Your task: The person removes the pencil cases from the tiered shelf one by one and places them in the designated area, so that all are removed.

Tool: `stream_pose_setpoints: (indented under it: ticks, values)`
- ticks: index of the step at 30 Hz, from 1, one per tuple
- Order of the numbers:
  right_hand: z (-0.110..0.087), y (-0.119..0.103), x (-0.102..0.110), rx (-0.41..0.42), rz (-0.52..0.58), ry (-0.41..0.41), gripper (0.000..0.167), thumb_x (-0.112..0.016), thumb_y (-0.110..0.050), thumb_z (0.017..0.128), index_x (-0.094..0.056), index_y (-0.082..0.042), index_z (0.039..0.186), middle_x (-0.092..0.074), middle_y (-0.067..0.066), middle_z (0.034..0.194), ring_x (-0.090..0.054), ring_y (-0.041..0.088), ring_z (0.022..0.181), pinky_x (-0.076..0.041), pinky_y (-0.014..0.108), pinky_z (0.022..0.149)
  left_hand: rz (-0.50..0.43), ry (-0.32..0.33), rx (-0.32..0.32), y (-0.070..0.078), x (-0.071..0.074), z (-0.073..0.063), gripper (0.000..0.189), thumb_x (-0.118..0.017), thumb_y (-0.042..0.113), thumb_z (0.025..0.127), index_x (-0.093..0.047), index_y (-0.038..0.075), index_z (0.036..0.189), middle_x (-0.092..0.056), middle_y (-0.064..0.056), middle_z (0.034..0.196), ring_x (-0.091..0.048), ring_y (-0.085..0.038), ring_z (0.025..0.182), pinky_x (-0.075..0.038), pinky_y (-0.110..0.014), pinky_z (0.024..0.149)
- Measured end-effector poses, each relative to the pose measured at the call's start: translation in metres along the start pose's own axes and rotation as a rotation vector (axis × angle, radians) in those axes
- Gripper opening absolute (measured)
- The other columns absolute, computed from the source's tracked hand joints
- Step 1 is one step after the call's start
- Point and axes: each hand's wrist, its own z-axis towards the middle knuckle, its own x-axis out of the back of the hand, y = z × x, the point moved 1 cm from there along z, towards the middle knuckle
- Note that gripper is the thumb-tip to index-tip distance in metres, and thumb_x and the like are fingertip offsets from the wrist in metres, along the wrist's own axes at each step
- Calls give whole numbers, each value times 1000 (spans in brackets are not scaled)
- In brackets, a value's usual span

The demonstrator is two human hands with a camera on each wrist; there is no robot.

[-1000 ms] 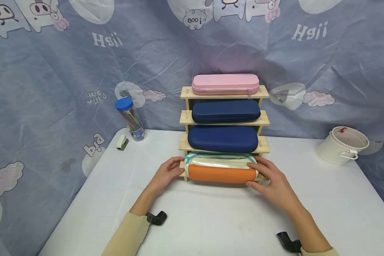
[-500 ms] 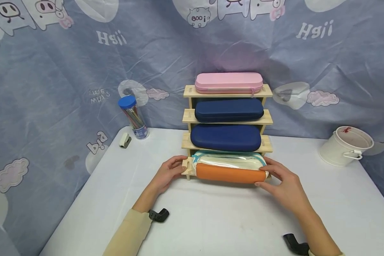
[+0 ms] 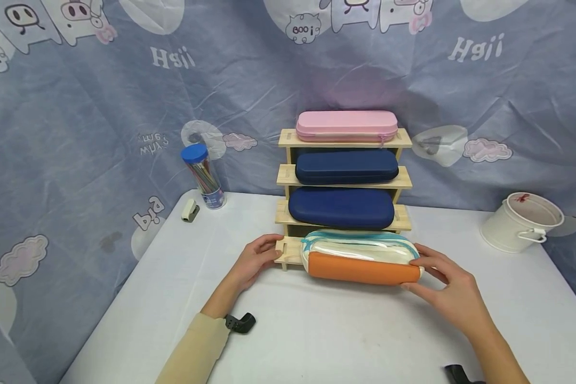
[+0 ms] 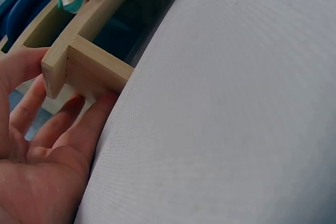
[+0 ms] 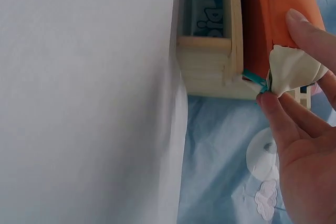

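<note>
In the head view an orange and clear pencil case [image 3: 364, 266] with teal zipper edging lies across the lowest tier of a stepped wooden rack [image 3: 288, 249], its right part past the tier's end. My right hand [image 3: 453, 285] pinches that right end; the right wrist view shows the thumb on the orange side and fingers at the cream end tab [image 5: 294, 69]. My left hand [image 3: 249, 264] grips the left end of the lowest tier. Close up in the left wrist view, its fingers [image 4: 39, 103] curl round the shelf end [image 4: 79, 56].
Higher tiers carry a dark blue case [image 3: 341, 207], a navy case [image 3: 346, 166] and a pink case [image 3: 346, 126]. A blue-lidded jar of sticks [image 3: 204, 176] and a small white and dark object [image 3: 190, 210] stand back left. A white bucket [image 3: 520, 221] is at right.
The orange pencil case has slid right and slightly toward me with my right hand, uncovering the tier's left part. My left hand has stayed on the rack. The head view has shifted slightly.
</note>
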Motion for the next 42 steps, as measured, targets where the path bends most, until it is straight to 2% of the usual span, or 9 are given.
stream_pose_setpoints:
  ticks: [7, 14, 20, 23, 28, 33, 42]
  values:
    - [-10, 9, 24, -61, -49, 43, 46, -90, -15, 66, -69, -17, 107, -53, 2, 137, -44, -6, 120, -40, 4, 83, 0, 1, -3, 1, 0, 2, 45, -68, 8, 89, -55, 7, 132, -54, -15, 132, -56, -29, 114, -51, -39, 87]
    - [-21, 19, 42, -91, -70, 72, 46, -90, -14, 66, -69, -16, 106, -53, -2, 138, -44, -8, 119, -39, 3, 82, -3, -6, 19, 0, 0, 1, 47, -66, 7, 91, -51, 4, 135, -52, -17, 134, -56, -27, 114, -52, -38, 87]
    - [-28, 30, 53, -97, -51, 91, 47, -90, -8, 65, -69, -11, 107, -53, -2, 138, -46, -7, 118, -39, 3, 82, 2, -23, 32, 3, 0, 0, 47, -63, 4, 92, -49, 2, 137, -52, -18, 134, -56, -26, 113, -51, -39, 87]
    - [-31, 33, 57, -81, -41, 105, 49, -89, -3, 63, -69, -8, 108, -53, 0, 138, -46, -6, 119, -40, 4, 82, 16, -31, 26, 10, -3, -4, 46, -62, 3, 93, -49, 0, 136, -52, -18, 133, -57, -27, 113, -51, -39, 88]
    - [-36, 36, 64, -104, -61, 113, 47, -89, -5, 65, -69, -7, 108, -52, -4, 138, -46, -7, 118, -39, 2, 81, 18, -33, 12, 21, -8, -11, 46, -63, 3, 92, -49, -1, 136, -53, -19, 132, -57, -26, 111, -51, -38, 87]
    - [-41, 40, 72, -156, -76, 131, 46, -89, -11, 67, -69, -8, 108, -51, -8, 139, -45, -10, 117, -38, 1, 80, 12, -30, 18, 21, -9, -11, 46, -63, 4, 92, -50, 0, 135, -52, -19, 132, -57, -26, 111, -51, -38, 87]
    - [-50, 50, 85, -175, -78, 177, 47, -89, -6, 66, -69, -4, 108, -53, -10, 137, -46, -10, 117, -39, 1, 79, 25, -35, 16, 20, -9, -10, 44, -61, 3, 93, -50, 1, 135, -52, -19, 132, -56, -27, 113, -50, -39, 89]
